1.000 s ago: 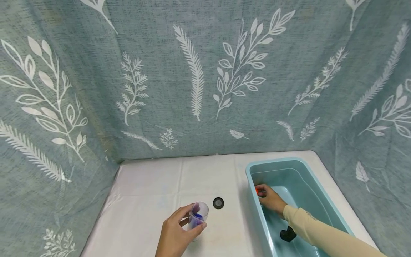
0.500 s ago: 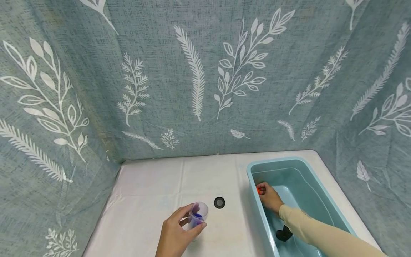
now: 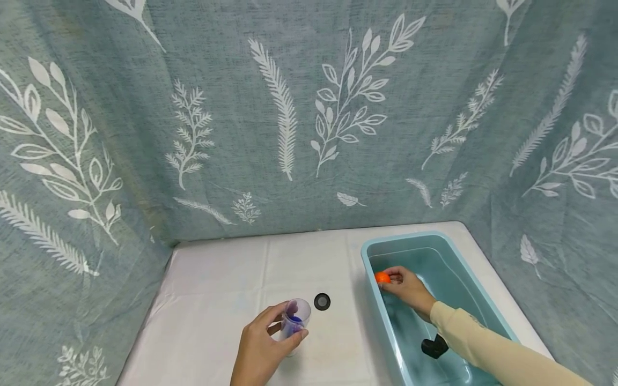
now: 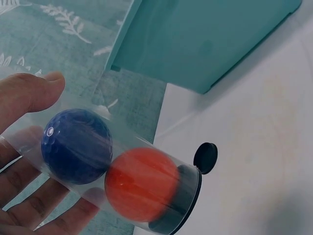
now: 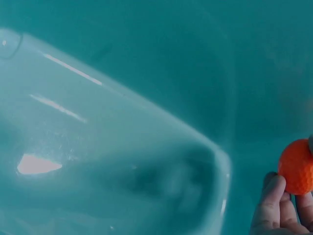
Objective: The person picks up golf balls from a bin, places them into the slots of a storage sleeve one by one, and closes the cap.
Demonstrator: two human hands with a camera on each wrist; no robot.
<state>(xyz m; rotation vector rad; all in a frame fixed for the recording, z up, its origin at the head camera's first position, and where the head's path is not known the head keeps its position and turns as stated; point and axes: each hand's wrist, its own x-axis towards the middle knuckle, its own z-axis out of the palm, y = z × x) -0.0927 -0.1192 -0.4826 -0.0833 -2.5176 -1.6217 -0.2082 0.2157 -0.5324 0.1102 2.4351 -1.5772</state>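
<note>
Wears a long, pale cream-yellow sleeve point(image 3: 504, 346) at the lower right of the head view, fairly close-fitting, ending at the bare right hand point(image 3: 408, 289). Bears a small greyish marking point(image 3: 475, 319) near the wrist end, too blurred to read. Shows a bare left hand point(image 3: 265, 340) at bottom centre.

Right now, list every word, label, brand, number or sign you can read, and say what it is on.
No text can be read in any view.
Sleeve: a faint dark mark near the cuff, too small to read.
Blue ball: a small pale spot, too unclear to tell mark from glint.
</note>
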